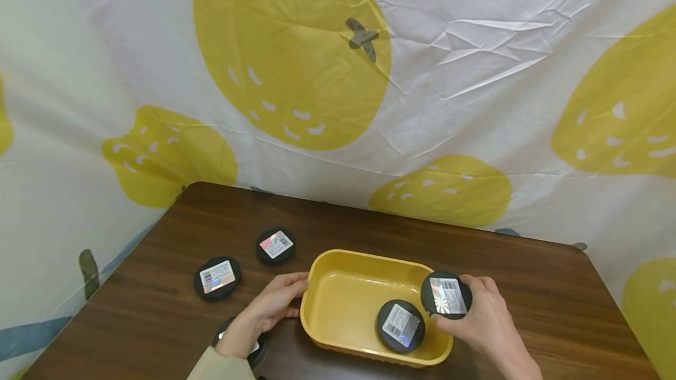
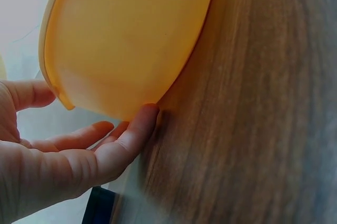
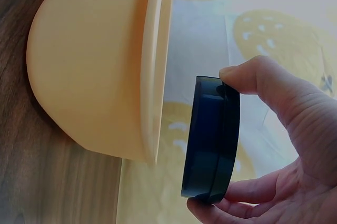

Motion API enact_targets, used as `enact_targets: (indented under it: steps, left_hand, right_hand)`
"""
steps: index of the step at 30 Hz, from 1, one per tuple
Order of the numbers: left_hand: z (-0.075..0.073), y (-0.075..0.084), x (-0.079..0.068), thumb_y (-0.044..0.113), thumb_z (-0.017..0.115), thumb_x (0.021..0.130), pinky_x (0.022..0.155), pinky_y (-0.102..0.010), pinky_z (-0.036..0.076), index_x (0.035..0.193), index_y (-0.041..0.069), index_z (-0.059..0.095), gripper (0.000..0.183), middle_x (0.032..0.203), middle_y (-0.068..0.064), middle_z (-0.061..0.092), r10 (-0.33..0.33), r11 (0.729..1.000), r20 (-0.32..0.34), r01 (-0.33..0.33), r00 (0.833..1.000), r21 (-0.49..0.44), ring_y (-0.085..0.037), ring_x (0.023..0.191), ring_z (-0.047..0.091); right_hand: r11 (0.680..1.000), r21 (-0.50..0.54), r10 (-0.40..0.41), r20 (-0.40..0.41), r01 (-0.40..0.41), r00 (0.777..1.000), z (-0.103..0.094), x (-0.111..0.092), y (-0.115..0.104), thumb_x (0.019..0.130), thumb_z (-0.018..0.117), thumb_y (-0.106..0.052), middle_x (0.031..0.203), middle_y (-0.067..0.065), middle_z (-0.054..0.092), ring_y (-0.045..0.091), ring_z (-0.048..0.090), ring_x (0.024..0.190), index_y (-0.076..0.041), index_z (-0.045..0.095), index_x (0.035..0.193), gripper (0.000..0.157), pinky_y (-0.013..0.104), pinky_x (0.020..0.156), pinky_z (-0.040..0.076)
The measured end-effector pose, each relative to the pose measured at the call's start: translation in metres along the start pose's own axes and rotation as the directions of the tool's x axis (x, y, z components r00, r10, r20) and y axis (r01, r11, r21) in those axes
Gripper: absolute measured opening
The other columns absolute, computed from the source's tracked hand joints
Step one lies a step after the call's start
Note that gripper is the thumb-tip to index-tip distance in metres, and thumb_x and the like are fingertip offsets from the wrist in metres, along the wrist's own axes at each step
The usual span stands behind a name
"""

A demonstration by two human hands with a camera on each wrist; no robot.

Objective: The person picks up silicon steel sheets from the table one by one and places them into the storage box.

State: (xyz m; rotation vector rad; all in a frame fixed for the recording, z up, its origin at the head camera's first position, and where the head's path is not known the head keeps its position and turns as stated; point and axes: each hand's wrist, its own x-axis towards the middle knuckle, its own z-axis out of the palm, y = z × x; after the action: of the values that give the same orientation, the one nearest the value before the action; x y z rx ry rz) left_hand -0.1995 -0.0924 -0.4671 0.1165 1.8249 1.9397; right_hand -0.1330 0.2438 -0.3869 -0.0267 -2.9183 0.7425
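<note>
A flat round black container (image 1: 446, 295) with a silver-and-white label is gripped at its edge by my right hand (image 1: 486, 315), above the right end of a yellow bin (image 1: 333, 309). In the right wrist view, thumb and fingers pinch this round container (image 3: 208, 140) on opposite sides, apart from the bin's outer wall (image 3: 89, 66). Another labelled round container (image 1: 400, 326) lies inside the bin at its right end. My left hand (image 1: 277, 301) rests against the bin's left end. Fingertips (image 2: 145, 113) touch its outer wall in the left wrist view, with the digits spread.
Similar round containers lie left of the bin: one farther back (image 1: 275, 246), one at left (image 1: 217, 278), and one partly hidden (image 1: 256, 355) under the left forearm. The dark wooden table (image 1: 528, 286) meets a lemon-print cloth (image 1: 327, 163) behind it.
</note>
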Motion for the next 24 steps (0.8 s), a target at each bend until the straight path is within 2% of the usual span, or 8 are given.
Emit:
enact_targets:
  steps: [24]
  left_hand:
    - [-0.0008, -0.0001, -0.0001, 0.018, 0.044, 0.098, 0.073, -0.037, 0.052, 0.135, -0.014, 0.035, 0.050, 0.119, -0.021, 0.055, 0.005, 1.000, 0.010, -0.005, 1.000, -0.003, -0.018, 0.095, 0.055]
  right_hand:
    - [1.000, 0.026, -0.014, 0.035, 0.013, 0.999, 0.0086, 0.0010, -0.0098, 0.055, 0.087, -0.029, 0.112, 0.024, 0.051, 0.032, 0.053, 0.091, 0.012, 0.051, 0.119, 0.083, 0.044, 0.075, 0.047]
